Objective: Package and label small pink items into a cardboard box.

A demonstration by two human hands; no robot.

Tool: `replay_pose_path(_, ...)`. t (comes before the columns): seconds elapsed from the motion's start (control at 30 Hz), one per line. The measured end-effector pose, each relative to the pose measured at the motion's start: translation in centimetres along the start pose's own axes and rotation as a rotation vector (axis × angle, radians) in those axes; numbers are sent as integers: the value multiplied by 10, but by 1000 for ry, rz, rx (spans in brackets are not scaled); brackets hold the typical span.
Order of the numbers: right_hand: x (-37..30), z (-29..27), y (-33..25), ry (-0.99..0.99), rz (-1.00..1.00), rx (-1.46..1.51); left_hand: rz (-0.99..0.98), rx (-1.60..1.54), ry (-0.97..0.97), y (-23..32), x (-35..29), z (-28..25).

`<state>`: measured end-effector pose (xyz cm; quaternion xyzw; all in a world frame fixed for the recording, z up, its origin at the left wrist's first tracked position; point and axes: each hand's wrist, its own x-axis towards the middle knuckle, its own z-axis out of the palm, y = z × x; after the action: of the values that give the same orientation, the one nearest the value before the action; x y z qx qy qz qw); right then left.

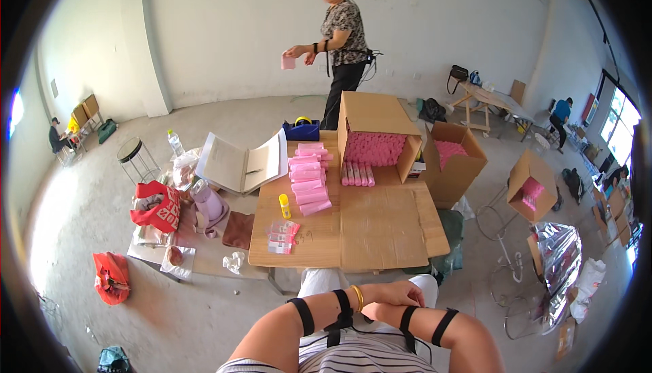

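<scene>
My left hand, with a gold bangle at its wrist, lies across my right forearm near my lap. Its fingers are bent and drawn together over the forearm; whatever they hold, if anything, is hidden. My right hand is tucked below the left wrist, and its fingers do not show. Ahead, on the wooden table, lies a flattened cardboard sheet. Pink rolled packets are piled left of it, near a yellow glue stick and some pink-and-clear labels.
An open carton full of pink rolls stands at the table's back, with another carton beside it. A blue tape dispenser and an open folder are left of it. A person holding something pink stands beyond the table.
</scene>
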<state>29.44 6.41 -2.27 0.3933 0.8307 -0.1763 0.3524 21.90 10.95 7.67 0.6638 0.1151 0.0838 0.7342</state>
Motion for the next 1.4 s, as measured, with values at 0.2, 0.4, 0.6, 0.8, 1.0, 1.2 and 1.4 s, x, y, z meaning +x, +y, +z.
replay_pose_path(0.2,3,-34,-23,-28,-67,-63,-86,168,-151,19,-2,0)
replay_pose_path(0.4,24,-15,-17,5,-120,-74,-106,129,-196,8,3,0)
replay_pose_path(0.6,46,8,1,78,-83,-21,-27,103,-106,-11,9,2)
replay_pose_path(0.8,51,13,0,-12,-118,-96,3,104,7,-12,-2,6)
replay_pose_path(1.0,39,12,3,-98,-255,-290,177,206,74,-21,20,6)
replay_pose_path(1.2,40,-45,-12,-142,-320,-465,58,498,370,-13,-10,-14)
replay_pose_path(1.4,36,-63,8,-146,-334,-628,-134,583,402,-6,-42,-43)
